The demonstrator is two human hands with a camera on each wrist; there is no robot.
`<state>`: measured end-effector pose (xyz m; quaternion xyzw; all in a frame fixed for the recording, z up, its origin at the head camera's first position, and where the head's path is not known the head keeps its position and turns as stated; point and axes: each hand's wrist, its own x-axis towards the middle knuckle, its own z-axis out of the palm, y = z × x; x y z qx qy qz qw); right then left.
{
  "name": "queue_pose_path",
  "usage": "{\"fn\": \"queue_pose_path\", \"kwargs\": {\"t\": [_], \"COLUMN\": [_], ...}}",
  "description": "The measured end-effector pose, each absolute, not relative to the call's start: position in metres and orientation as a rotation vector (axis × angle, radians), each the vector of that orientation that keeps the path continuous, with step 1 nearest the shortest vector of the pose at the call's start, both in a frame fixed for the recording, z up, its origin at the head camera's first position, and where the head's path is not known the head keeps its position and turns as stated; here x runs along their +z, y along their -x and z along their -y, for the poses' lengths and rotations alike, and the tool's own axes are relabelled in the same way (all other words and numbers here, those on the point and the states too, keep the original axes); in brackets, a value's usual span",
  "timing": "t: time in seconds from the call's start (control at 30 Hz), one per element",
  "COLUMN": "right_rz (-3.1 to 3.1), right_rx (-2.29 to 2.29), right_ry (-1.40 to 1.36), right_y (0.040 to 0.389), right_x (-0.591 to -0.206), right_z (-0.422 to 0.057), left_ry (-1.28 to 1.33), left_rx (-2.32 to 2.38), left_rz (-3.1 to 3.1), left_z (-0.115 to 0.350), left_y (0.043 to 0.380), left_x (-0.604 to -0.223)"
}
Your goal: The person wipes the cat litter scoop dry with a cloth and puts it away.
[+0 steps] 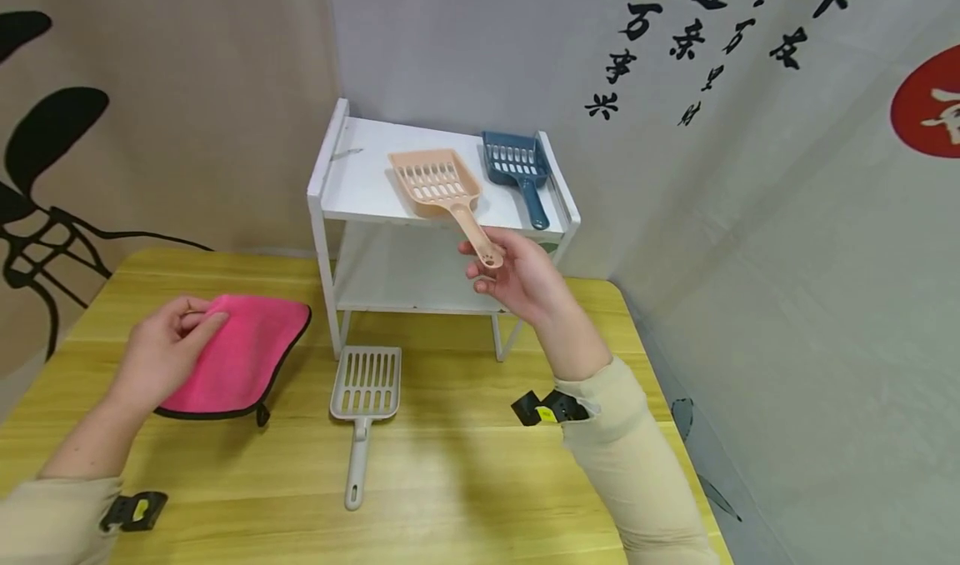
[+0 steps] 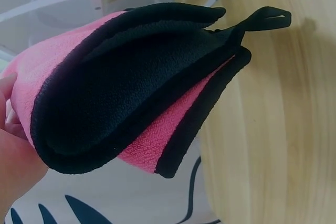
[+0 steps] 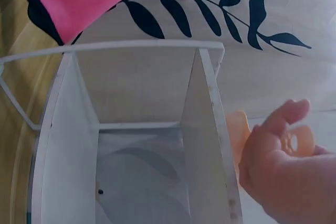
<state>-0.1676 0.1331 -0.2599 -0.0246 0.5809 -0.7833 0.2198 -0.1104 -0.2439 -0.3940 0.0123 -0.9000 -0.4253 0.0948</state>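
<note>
My left hand (image 1: 167, 344) pinches a pink towel (image 1: 243, 352) with black edging by its upper side. In the left wrist view the towel (image 2: 105, 93) hangs folded, showing a dark inner face and a loop at one corner. My right hand (image 1: 521, 277) holds the handle of a peach litter scoop (image 1: 438, 183) at the front edge of the white rack's top shelf. The scoop's slotted pan lies over that shelf. In the right wrist view, the handle's end shows between the fingers of my right hand (image 3: 278, 156).
A blue litter scoop (image 1: 517, 161) lies on the right of the rack's top shelf (image 1: 363, 144). On the wooden table (image 1: 480, 482) a light grey litter scoop (image 1: 366, 386) lies in front of the rack, handle toward me. Printed curtains stand behind and at the right.
</note>
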Motion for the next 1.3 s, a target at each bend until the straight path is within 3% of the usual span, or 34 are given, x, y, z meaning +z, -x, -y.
{"fn": "queue_pose_path", "kwargs": {"t": [1.3], "right_rz": [-1.683], "right_rx": [-2.127], "right_ry": [0.004], "right_y": [0.183], "right_x": [-0.261], "right_z": [-0.120], "left_ry": [-0.014], "left_rx": [-1.282], "left_rz": [2.647], "left_z": [0.243], "left_y": [0.111], "left_x": [-0.399]}}
